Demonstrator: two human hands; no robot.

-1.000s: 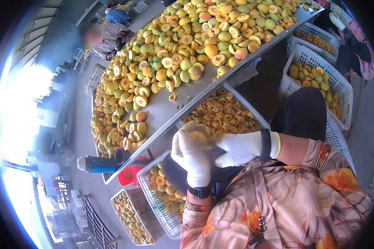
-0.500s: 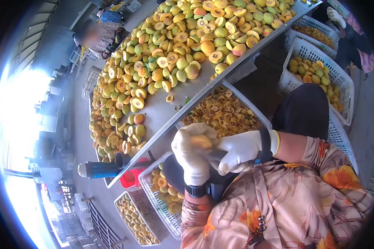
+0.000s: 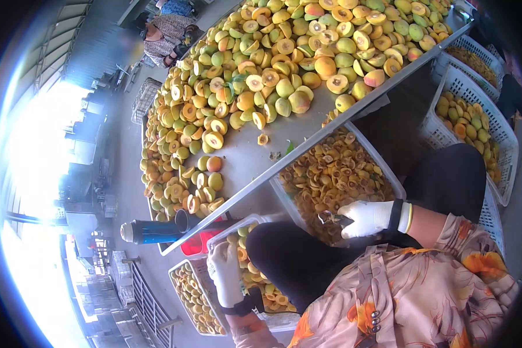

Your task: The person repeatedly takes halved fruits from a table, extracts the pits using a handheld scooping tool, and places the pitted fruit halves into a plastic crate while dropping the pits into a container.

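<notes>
My right hand (image 3: 368,219), in a white glove, is closed around the dark handle of a pitting tool (image 3: 329,218) with a small metal loop at its tip. It hovers over a crate (image 3: 395,184) of brownish-yellow fruit scraps. My left hand (image 3: 225,275), also gloved, is at the near-left crate (image 3: 250,220) of pitted peach halves (image 3: 269,293). Its fingers are curled, and whatever they may hold is hidden. Above, many halved peaches (image 3: 284,46) are heaped on a metal table (image 3: 246,168), some showing their stones.
A blue flask (image 3: 151,232) and a red container (image 3: 200,240) are by the table's corner. Another crate of halves (image 3: 194,298) stands at the lower left. Crates of fruit (image 3: 475,124) line the right side. My knees (image 3: 284,255) are below the table edge. Another person (image 3: 165,37) is beyond the table.
My hands have parted. The left hand has moved down and left to the crate from where a piece of fruit was between both hands. The right hand has shifted right, its tool now exposed.
</notes>
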